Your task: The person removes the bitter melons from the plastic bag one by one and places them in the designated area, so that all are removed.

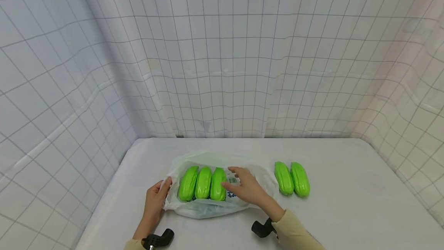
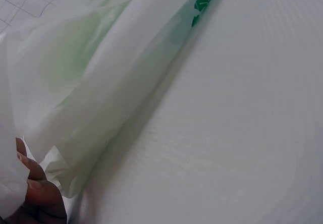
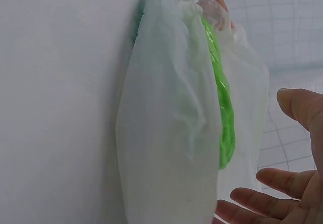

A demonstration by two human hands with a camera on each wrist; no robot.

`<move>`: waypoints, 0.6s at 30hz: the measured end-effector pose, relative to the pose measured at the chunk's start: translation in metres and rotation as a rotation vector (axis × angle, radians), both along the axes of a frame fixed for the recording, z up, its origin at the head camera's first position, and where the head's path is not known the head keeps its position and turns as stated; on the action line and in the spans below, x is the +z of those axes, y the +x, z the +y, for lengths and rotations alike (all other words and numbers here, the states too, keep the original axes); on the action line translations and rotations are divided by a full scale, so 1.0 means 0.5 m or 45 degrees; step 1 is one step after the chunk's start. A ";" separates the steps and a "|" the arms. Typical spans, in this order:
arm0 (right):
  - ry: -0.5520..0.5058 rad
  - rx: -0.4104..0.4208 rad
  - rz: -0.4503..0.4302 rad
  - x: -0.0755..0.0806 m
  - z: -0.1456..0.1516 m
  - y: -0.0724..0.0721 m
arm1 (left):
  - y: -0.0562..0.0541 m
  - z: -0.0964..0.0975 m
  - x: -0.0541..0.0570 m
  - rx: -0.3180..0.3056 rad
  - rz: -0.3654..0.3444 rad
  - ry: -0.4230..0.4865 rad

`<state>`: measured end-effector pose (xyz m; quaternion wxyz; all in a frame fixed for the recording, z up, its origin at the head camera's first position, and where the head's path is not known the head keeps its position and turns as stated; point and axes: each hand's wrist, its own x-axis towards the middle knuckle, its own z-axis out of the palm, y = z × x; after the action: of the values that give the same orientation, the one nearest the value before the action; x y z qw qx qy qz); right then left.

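You have the white plastic bag [image 1: 204,211] lying on the desk [image 1: 350,200] with its mouth spread, and the step in hand looks like stowing glossy green pieces inside it. The fingers of your left hand [image 1: 155,199] pinch the bag's left edge, while your right hand [image 1: 250,189] hangs over the right part of the bag's mouth, its fingers spread and gripping nothing. Three pieces lie side by side in the bag — the left piece [image 1: 188,183], the middle piece [image 1: 203,183] and the right piece [image 1: 218,184]. Your right thumb comes up to that last one, though whether it touches cannot be told. Just right of the bag, two more lie together on the desk: the inner loose piece [image 1: 283,179] and, beyond it, the outer loose piece [image 1: 300,179]. Stowing seems likelier than unpacking, but this moment alone does not settle it. If so, the next move calls for your right fingers to close round the inner loose piece and lay it at the bag's right end — with your left fingers keeping the rim up, since thin plastic could sag across the opening.
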<state>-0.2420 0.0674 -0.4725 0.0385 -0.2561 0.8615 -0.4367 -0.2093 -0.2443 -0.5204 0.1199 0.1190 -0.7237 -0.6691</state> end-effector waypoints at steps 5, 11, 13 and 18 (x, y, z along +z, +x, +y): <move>0.010 0.026 0.006 -0.008 -0.010 0.000 | 0.001 0.000 0.000 0.005 -0.005 -0.005; 0.037 0.043 0.028 -0.015 -0.022 0.000 | 0.003 0.000 -0.001 0.001 -0.016 -0.021; 0.053 0.037 0.024 -0.015 -0.026 0.000 | 0.003 0.000 -0.001 -0.002 -0.014 -0.020; 0.112 0.008 0.023 -0.022 -0.034 -0.003 | 0.000 0.000 0.001 0.001 -0.004 -0.006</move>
<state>-0.2433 0.0503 -0.4832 0.0435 -0.2609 0.8793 -0.3960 -0.2093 -0.2445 -0.5201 0.1194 0.1200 -0.7254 -0.6672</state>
